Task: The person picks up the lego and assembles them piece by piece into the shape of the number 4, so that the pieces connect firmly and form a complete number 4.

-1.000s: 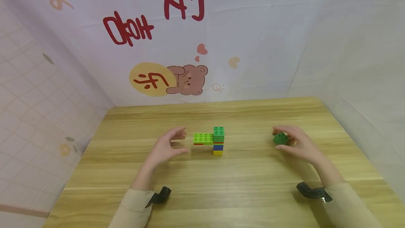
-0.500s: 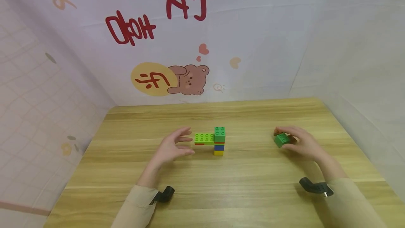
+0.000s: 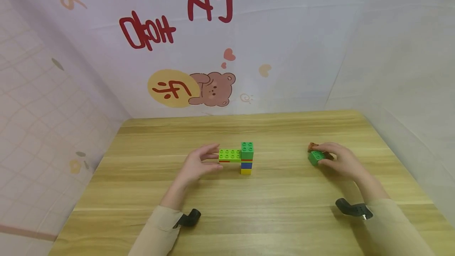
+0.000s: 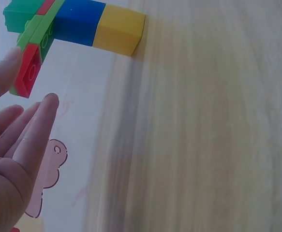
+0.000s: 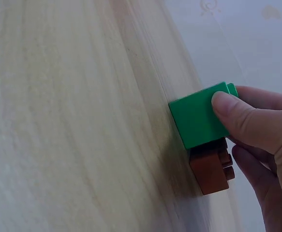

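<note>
In the middle of the table stands a small tower of toy building bricks, with a green brick (image 3: 247,151) on top and a blue brick (image 3: 246,165) over a yellow one (image 3: 246,172). A lime-green plate (image 3: 229,155) juts out from it to the left, with a red piece (image 4: 28,70) under its end. My left hand (image 3: 199,165) is at that end, thumb and fingers spread apart on either side of it. On the right, my right hand (image 3: 341,161) pinches a loose green brick (image 5: 199,116) between thumb and fingers. Beside that brick lies a brown brick (image 5: 209,171).
The wooden table (image 3: 277,208) ends at a white cloth backdrop (image 3: 298,42) printed with a bear and red characters. More cloth hangs along both sides. A black wrist strap mount (image 3: 190,217) shows at the left cuff, another mount (image 3: 352,208) at the right.
My left hand has moved right, up to the end of the lime-green plate. At the right hand, the loose green brick has turned, and the fingers have closed in on it.
</note>
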A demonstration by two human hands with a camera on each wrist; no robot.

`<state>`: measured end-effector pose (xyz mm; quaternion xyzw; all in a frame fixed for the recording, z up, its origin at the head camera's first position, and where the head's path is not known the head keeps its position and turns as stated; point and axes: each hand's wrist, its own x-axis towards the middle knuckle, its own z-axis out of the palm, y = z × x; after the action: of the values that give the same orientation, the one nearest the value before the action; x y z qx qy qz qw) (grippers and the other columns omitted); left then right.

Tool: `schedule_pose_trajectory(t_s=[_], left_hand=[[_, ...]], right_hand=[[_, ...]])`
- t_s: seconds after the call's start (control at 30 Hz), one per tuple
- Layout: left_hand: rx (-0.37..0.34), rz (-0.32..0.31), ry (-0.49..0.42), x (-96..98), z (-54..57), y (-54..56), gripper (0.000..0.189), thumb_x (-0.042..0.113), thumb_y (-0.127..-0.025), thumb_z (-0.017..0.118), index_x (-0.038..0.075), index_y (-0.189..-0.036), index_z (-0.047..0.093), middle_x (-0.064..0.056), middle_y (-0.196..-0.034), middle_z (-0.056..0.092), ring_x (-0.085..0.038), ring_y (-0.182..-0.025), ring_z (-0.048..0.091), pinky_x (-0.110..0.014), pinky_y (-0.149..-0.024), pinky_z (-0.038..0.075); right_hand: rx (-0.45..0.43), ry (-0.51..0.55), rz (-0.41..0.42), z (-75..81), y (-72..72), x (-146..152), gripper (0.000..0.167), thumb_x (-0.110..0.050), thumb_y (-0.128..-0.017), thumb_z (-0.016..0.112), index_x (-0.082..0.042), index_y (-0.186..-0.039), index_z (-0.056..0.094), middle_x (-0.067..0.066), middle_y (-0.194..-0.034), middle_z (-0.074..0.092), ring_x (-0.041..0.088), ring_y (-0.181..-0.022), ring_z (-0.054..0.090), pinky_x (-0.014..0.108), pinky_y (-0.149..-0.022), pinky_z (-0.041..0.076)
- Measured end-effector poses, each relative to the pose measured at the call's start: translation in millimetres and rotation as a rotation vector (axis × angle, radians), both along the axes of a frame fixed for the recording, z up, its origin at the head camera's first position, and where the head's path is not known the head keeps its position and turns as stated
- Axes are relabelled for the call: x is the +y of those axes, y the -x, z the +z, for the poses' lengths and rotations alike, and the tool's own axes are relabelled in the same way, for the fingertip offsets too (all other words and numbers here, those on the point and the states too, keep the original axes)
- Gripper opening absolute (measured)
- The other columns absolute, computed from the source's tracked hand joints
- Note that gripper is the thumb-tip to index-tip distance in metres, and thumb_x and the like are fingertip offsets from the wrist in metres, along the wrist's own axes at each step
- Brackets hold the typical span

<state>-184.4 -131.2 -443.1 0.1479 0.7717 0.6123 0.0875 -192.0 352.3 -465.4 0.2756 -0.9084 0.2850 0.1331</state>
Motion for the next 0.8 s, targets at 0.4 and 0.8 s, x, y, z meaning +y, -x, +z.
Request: schedule_pose_trajectory(t_s=[0.4,0.8], left_hand=[[0.021,0.041,0.008,7.1,-1.3,0.8,0.057,0.005,-0.082,0.081,0.000,-0.134,0.060,-0.016,-0.122,0.066,-0.034,-0.111,0.063,-0.030,-0.082,0.056],[0.036,0.090,-0.017,12.0,-4.8,-1.2,0.044,0.002,-0.081,0.081,0.003,-0.123,0.069,-0.013,-0.109,0.070,-0.027,-0.099,0.067,-0.028,-0.080,0.056]], right_hand=[[-0.064,0.053,0.024,13.4,0.6,-22,0.042,0.003,-0.076,0.082,-0.002,-0.116,0.071,0.012,-0.113,0.067,0.015,-0.091,0.061,0.030,-0.068,0.057],[0.032,0.052,0.082,44.7,4.6,-71,0.045,-0.003,-0.074,0.085,-0.010,-0.116,0.071,0.004,-0.111,0.069,0.015,-0.090,0.061,0.025,-0.061,0.050]])
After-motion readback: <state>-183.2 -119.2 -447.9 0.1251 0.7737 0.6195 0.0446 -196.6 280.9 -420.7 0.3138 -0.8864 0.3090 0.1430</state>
